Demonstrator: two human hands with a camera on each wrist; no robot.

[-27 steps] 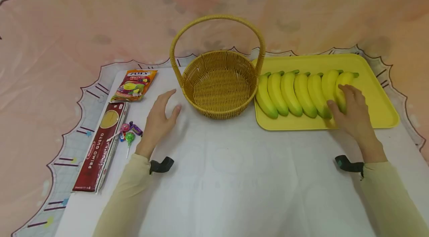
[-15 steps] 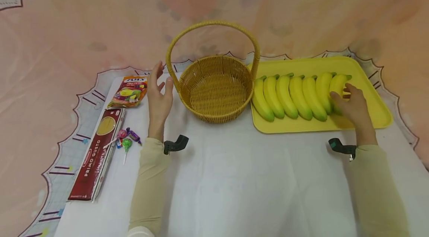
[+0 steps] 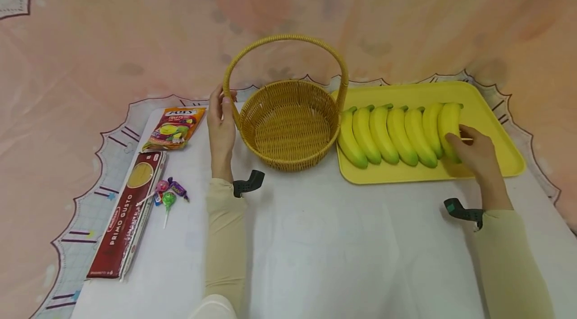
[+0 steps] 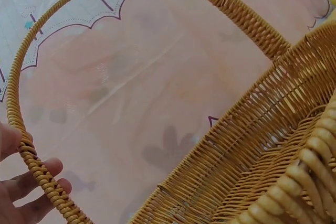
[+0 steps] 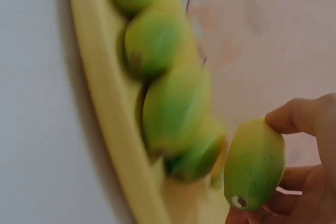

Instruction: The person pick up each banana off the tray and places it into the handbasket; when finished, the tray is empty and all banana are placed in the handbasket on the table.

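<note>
While the right hand (image 3: 479,152) grips the end banana (image 3: 450,126) between thumb and fingers at the right of the frame, the left hand (image 3: 222,131), just above the centre left, holds the side of the handle (image 3: 288,37), with its thumb on one side and fingers on the other. That handle arches over a round woven basket (image 3: 290,163) in the upper middle. Six more bananas (image 3: 398,133) lie side by side on a yellow tray (image 3: 491,108) at the upper right; whether the gripped one touches the tray cannot be told. Its green tip faces the right wrist camera. On the white desk (image 3: 324,239), a candy bag (image 3: 173,128) lies at the upper left, above a dark red spaghetti packet (image 3: 123,219). Beside the packet are a green lollipop (image 3: 168,199), a pink lollipop (image 3: 162,186) and a purple wrapped sweet (image 3: 178,189).
</note>
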